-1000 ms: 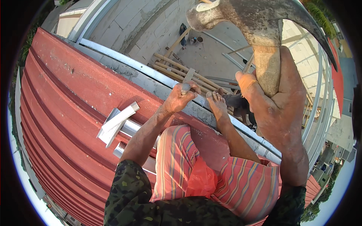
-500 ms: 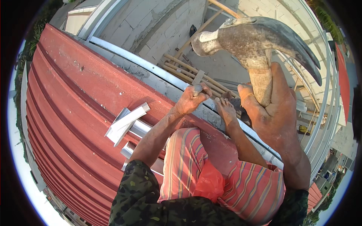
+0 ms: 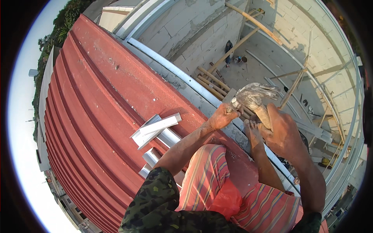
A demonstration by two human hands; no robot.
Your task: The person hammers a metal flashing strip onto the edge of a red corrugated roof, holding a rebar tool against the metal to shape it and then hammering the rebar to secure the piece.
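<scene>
My right hand [image 3: 283, 131] is closed round the handle of a worn claw hammer [image 3: 251, 96]. The hammer's striking face meets or nearly meets the top of a short metal rod [image 3: 229, 110], its lower end hidden. Gripping that rod is my left hand [image 3: 220, 118], fingers wrapped, over a silvery metal channel [image 3: 176, 72] that runs along the wall top beside the red roof. My bare foot [image 3: 254, 134] rests by the channel, just right of my left hand.
Cut metal profiles [image 3: 157, 130] lie on the ribbed red roof [image 3: 97, 105] by my left forearm. Right of the wall is a drop to a lower floor with bamboo poles [image 3: 215, 79] and a block wall [image 3: 182, 29]. A red plastic bag [image 3: 226, 200] sits at my lap.
The hammer has come down from its raised place near the camera to the rod in my left hand. The view has shifted, so the roof and channel appear further right.
</scene>
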